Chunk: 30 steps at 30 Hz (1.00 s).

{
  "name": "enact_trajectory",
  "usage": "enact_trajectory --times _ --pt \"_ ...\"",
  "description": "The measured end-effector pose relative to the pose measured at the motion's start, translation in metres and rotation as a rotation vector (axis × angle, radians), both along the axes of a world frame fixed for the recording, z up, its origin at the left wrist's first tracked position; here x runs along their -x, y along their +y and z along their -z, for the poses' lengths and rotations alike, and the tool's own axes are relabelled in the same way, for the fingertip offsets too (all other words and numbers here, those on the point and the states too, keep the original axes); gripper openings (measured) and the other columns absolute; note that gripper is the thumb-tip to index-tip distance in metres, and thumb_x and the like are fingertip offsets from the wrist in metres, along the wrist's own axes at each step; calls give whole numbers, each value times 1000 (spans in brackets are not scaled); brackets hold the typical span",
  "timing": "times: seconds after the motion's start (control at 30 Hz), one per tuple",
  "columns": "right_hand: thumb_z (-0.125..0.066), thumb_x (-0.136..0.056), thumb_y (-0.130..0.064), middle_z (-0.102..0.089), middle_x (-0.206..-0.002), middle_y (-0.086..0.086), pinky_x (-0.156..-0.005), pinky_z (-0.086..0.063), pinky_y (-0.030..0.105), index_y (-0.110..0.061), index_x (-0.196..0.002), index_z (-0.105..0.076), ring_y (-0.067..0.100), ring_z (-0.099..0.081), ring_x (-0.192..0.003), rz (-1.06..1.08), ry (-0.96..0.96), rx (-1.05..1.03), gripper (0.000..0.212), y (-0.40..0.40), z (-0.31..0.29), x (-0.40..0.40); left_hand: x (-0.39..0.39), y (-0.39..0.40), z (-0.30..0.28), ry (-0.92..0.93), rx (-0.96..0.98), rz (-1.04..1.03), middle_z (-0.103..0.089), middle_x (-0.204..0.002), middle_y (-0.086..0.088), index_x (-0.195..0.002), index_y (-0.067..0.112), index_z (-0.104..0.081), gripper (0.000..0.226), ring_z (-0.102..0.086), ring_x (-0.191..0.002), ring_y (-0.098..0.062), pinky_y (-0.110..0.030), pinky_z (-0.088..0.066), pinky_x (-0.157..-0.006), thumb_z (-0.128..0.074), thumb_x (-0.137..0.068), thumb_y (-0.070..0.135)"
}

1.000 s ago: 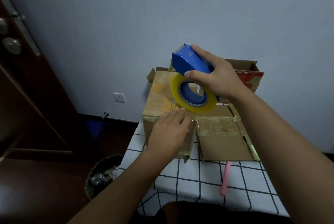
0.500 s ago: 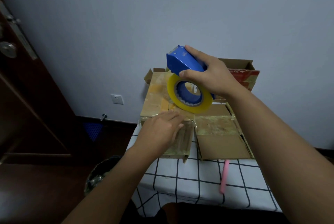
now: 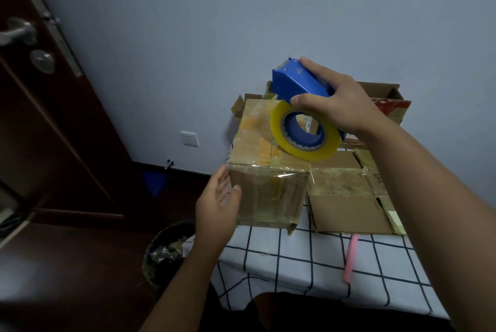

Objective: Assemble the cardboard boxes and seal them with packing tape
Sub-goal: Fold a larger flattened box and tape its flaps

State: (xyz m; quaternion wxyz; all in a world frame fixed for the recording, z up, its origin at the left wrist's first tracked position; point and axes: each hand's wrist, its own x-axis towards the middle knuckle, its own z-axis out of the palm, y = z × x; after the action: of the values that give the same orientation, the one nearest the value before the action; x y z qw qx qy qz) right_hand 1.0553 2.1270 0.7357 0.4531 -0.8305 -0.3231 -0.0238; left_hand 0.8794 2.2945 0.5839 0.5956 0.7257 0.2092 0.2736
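Observation:
A closed cardboard box [image 3: 265, 170], covered in strips of clear and yellowish tape, stands at the left edge of the checkered table [image 3: 308, 264]. My left hand [image 3: 218, 205] is open, its fingers straight against the box's left side and its thumb on the front face. My right hand [image 3: 335, 102] grips a blue tape dispenser [image 3: 298, 83] with a yellow tape roll [image 3: 303, 134], held tilted just above the box top. A flattened cardboard box [image 3: 346, 205] lies to the right of the closed one.
An open box with a red side [image 3: 386, 98] stands at the back against the wall. A pink stick [image 3: 351, 256] lies on the cloth. A bin with scraps [image 3: 166, 254] sits on the floor left of the table. A dark door [image 3: 40, 90] is at the far left.
My left hand slid off the box's top front edge down to its left side. The dispenser stays above the box in my right hand. The view shifted left.

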Motion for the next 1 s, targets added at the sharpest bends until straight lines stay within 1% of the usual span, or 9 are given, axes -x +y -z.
enact_trajectory --times 0.13,0.2,0.3,0.4,0.5,0.7,0.83,0.9,1.0 --pt "-75 -81 -45 -53 -134 -15 -99 -50 34 -47 -145 -40 7 -59 -113 -3 5 0 73 0 0 1 2 -8 13 14 -196 -8 -42 -147 4 -145 11 -43 47 -40 -134 -3 -11 -34 -106 -50 -99 6" --pt "-75 -82 -44 -53 -133 -15 -98 -50 32 -45 -146 -40 6 -59 -112 -6 2 2 73 0 0 3 1 -5 14 -34 -244 -32 -48 -141 2 -140 8 -50 40 -45 -128 1 -7 -35 -101 -47 -100 5" --pt "-76 -82 -42 -53 -133 -16 -97 -50 30 -45 -145 -41 6 -59 -113 4 12 -12 72 0 -1 4 -5 13 11 -83 -128 -48 -66 -120 5 -121 15 -66 27 -59 -108 5 -11 -46 -93 -52 -99 9" --pt "-76 -81 -43 -53 -133 -17 -96 -49 29 -45 -145 -41 5 -58 -113 6 14 -6 72 1 -2 5 -13 32 9 -76 -29 36 -71 -105 3 -104 25 -68 17 -66 -102 -10 -30 -54 -92 -60 -96 13" --pt "-76 -82 -42 -53 -133 -17 -95 -49 28 -45 -145 -41 5 -59 -112 2 9 3 72 2 -1 6 -18 38 8 -92 4 53 -72 -95 5 -94 28 -68 18 -67 -94 -9 -29 -55 -87 -64 -92 11" --pt "-76 -83 -39 -54 -128 -18 -89 -48 23 -45 -145 -42 0 -60 -106 11 25 -6 71 2 -3 7 -23 32 10 -115 -155 -11 -69 -88 6 -103 12 -71 13 -64 -79 6 -11 -51 -74 -66 -92 13" --pt "-75 -84 -38 -53 -126 -19 -88 -49 22 -44 -145 -41 1 -60 -105 11 19 10 71 3 -4 9 -23 32 12 -172 -188 -10 -70 -88 7 -96 19 -70 9 -67 -81 -1 -15 -53 -74 -70 -89 13" --pt "-75 -84 -38 -53 -127 -18 -88 -48 22 -44 -146 -41 1 -60 -105 10 10 25 71 5 -5 10 -26 34 14 -177 -213 -9 -70 -87 4 -90 16 -69 2 -68 -80 -5 -18 -54 -73 -71 -88 16" --pt "-75 -84 -38 -53 -128 -16 -89 -48 24 -44 -146 -41 1 -59 -105 11 1 48 71 7 -6 10 -29 35 15 -152 -271 -21 -69 -87 0 -90 13 -68 9 -67 -78 -8 -25 -57 -72 -69 -90 21"
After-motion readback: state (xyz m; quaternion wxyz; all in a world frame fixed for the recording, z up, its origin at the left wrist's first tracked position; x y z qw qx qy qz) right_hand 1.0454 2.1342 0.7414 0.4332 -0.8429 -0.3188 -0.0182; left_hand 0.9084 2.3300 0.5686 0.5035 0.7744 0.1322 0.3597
